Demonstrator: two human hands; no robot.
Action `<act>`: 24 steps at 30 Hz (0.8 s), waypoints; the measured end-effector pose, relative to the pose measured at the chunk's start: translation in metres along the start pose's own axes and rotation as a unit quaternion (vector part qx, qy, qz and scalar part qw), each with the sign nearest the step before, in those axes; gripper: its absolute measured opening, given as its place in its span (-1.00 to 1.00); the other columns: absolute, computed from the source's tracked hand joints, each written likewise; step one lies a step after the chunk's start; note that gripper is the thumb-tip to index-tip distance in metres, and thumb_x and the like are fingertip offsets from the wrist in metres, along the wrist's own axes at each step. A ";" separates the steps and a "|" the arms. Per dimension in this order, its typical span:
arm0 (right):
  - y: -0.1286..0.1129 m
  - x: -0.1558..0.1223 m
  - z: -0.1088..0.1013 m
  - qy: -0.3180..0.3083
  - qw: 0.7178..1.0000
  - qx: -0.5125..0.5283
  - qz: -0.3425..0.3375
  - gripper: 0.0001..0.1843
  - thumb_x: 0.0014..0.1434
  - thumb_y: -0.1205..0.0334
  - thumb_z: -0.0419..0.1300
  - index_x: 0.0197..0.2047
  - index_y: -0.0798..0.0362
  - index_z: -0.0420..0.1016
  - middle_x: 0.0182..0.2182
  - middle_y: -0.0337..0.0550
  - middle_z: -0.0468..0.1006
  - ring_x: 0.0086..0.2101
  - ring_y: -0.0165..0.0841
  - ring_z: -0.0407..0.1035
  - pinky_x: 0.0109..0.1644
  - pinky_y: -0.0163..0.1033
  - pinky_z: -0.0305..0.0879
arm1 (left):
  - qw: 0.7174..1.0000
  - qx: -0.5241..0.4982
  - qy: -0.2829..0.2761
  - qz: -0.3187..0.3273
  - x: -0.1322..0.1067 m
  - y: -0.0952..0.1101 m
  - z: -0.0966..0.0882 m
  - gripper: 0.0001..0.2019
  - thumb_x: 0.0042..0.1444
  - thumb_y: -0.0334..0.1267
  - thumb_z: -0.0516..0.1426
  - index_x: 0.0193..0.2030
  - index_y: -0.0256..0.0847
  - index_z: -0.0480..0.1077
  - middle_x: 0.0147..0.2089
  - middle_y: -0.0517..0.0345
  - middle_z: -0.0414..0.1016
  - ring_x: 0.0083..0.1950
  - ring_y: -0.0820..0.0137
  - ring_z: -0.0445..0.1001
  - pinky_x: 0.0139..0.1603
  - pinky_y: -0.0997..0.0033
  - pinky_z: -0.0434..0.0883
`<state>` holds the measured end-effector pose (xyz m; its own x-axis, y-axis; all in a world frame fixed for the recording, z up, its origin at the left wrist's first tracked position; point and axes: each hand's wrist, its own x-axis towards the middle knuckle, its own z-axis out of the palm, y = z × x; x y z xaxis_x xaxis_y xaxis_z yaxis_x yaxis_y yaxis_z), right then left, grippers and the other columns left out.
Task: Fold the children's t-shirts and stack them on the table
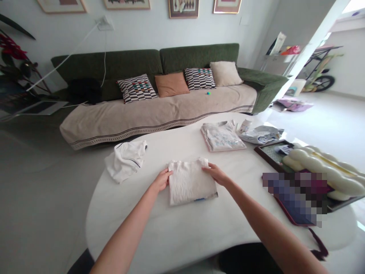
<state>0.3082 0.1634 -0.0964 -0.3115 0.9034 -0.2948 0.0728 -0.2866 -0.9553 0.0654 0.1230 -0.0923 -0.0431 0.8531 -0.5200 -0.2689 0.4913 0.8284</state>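
Note:
A white garment (191,182), folded into a rough rectangle, lies on the white table (159,232) in front of me. A bit of blue shows at its near edge. My left hand (163,179) grips the left side, thumb on top. On the far right corner, my right hand (216,173) is closed over the cloth. To the left, a loosely crumpled white garment with dark trim (127,160) rests near the table's edge. Farther back on the right sits a folded white garment with a light blue print (222,136), with pink along its edge.
On the table's right side are a crinkled plastic bag (262,134), a dark-framed tray (268,154) under a puffy cream object (325,167), and a partly blurred-out flat purple item (296,205) with a strap. Behind the table stands a green sofa (131,61) with cushions.

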 end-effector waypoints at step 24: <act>0.027 0.001 0.048 0.031 0.752 -0.643 -0.144 -0.33 0.19 -0.13 -0.20 0.30 -0.07 -0.17 0.29 -0.11 -0.23 0.24 -0.15 -0.38 0.20 0.08 -0.27 | 0.649 0.706 0.105 0.264 -0.008 -0.043 0.026 -0.30 0.08 0.20 -0.18 0.30 -0.06 -0.13 0.36 -0.07 -0.26 0.34 0.07 -0.32 0.18 -0.18 -0.16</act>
<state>0.2645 0.1413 -0.1217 -0.4476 0.8936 -0.0343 0.8788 0.4325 -0.2019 0.1020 0.0997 -0.1179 0.0582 0.9981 0.0195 0.9798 -0.0609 0.1903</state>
